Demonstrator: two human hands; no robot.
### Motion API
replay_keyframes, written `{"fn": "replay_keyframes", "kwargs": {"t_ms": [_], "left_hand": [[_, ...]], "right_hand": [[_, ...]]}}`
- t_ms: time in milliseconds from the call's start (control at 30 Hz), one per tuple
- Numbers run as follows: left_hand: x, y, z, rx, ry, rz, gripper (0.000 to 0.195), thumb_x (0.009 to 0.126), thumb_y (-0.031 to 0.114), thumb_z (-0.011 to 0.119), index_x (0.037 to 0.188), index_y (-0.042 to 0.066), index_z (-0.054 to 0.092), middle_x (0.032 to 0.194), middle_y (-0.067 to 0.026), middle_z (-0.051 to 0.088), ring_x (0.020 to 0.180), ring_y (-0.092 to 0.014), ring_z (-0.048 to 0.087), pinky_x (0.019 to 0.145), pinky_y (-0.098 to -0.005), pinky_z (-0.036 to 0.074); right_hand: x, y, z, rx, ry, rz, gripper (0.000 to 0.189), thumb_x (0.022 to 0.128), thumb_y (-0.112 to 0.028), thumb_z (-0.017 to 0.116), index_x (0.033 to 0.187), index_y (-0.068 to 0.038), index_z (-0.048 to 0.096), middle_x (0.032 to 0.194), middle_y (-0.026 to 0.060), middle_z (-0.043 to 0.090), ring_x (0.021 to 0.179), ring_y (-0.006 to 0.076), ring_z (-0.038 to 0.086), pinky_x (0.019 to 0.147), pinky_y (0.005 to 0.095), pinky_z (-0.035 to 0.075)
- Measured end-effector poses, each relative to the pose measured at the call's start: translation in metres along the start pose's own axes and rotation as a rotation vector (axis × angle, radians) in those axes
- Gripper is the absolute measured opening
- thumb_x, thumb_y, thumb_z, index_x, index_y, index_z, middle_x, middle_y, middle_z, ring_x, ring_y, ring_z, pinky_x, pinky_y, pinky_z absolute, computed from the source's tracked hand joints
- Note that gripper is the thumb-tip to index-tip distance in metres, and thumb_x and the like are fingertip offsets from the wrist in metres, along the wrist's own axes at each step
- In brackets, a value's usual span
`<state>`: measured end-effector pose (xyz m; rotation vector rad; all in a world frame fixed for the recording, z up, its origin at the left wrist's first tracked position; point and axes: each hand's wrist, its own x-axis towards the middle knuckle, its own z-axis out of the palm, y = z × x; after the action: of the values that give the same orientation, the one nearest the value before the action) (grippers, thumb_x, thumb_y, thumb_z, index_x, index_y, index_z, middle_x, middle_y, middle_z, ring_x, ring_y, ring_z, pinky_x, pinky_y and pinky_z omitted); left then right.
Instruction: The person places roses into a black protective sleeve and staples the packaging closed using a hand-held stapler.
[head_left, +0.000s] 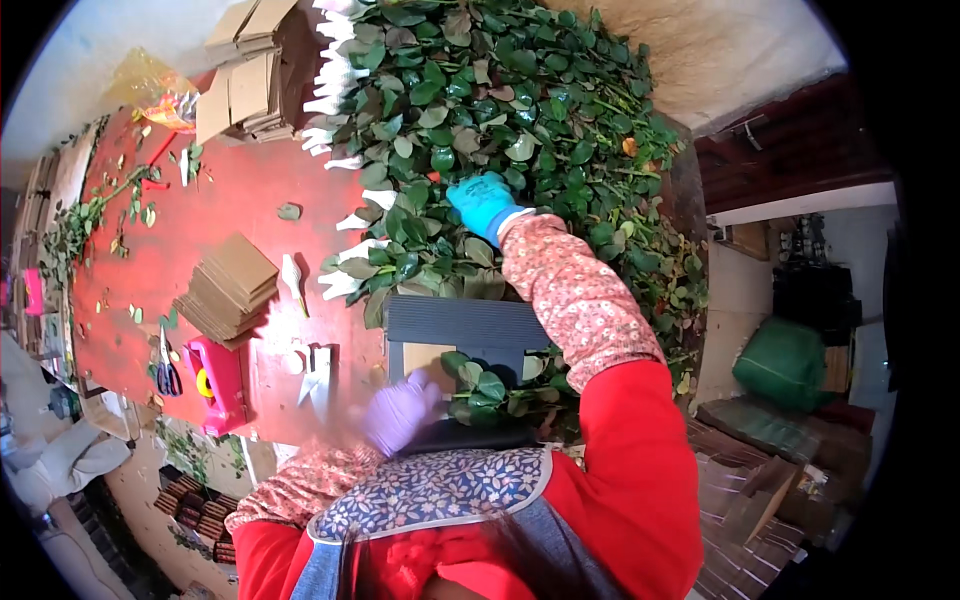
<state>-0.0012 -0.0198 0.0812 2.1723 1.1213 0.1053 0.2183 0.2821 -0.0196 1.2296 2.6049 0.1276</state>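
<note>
My right hand (481, 202), in a blue work glove, reaches into a large pile of leafy cut stems (480, 97). Its fingers are curled among the leaves, which hide whether a stem is in them. White mesh sleeves (337, 75) cover the tips along the pile's left side. Close to my body is my left hand (401, 412), in a purple glove, fingers bent and slightly blurred; no held thing shows. Beside it stands a dark frame with a ribbed top (465, 321) and a cardboard piece (427, 358). More leafy stems (487, 386) lie at its near side.
On the red table (172, 240) lie a stack of cardboard sheets (229, 289), a single white-sleeved stem (292, 279), scissors (166, 367), a pink tape dispenser (217, 386) and a white pointed object (316, 381). More cardboard (251, 90) is piled at the back left, against the wall.
</note>
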Motion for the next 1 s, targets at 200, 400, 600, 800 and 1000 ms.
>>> {"fn": "replay_keyframes", "kwargs": {"t_ms": [200,400,600,800,1000], "left_hand": [[0.004,0.000,-0.010,-0.034,-0.013,0.001,0.017,0.089,0.017,0.063,0.100,0.006,0.057,0.096,-0.0168,0.056,0.081,-0.034,0.066,0.064,-0.0465,0.055],[0.009,-0.008,-0.004,0.017,-0.043,0.082,0.039,0.078,0.030,0.079,0.103,0.007,0.059,0.102,-0.0176,0.055,0.082,-0.039,0.065,0.069,-0.0475,0.054],[0.010,-0.005,-0.005,0.033,-0.083,0.029,0.044,0.073,0.027,0.083,0.104,0.007,0.060,0.100,-0.0164,0.056,0.085,-0.038,0.065,0.070,-0.0463,0.053],[0.006,-0.008,-0.007,-0.039,-0.040,0.097,0.049,0.072,0.026,0.083,0.109,0.007,0.058,0.103,-0.0173,0.055,0.087,-0.039,0.064,0.070,-0.0470,0.053],[0.003,-0.017,0.009,-0.202,-0.053,-0.012,0.048,0.073,0.026,0.083,0.109,0.006,0.058,0.104,-0.0187,0.055,0.088,-0.041,0.063,0.072,-0.0473,0.053]], "right_hand": [[-0.026,0.007,-0.025,0.135,0.141,-0.012,0.021,0.089,-0.016,0.058,0.106,-0.011,0.070,0.093,0.0133,0.070,0.083,0.0316,0.069,0.071,0.0510,0.051],[0.021,-0.005,0.016,-0.026,-0.148,0.178,0.027,0.088,-0.014,0.060,0.113,-0.008,0.069,0.094,0.0120,0.073,0.083,0.0330,0.070,0.069,0.0547,0.051],[-0.016,0.010,-0.019,0.152,0.065,0.169,0.022,0.087,-0.021,0.062,0.107,-0.014,0.067,0.087,0.0082,0.071,0.084,0.0336,0.070,0.070,0.0519,0.049],[-0.069,0.074,-0.109,0.441,0.734,0.308,0.017,0.085,-0.018,0.061,0.100,-0.011,0.064,0.084,0.0174,0.066,0.079,0.0401,0.065,0.069,0.0477,0.053],[-0.116,0.138,-0.204,0.570,1.135,0.377,0.021,0.087,-0.008,0.063,0.107,-0.001,0.065,0.091,0.0122,0.070,0.081,0.0246,0.069,0.066,0.0395,0.056]]}}
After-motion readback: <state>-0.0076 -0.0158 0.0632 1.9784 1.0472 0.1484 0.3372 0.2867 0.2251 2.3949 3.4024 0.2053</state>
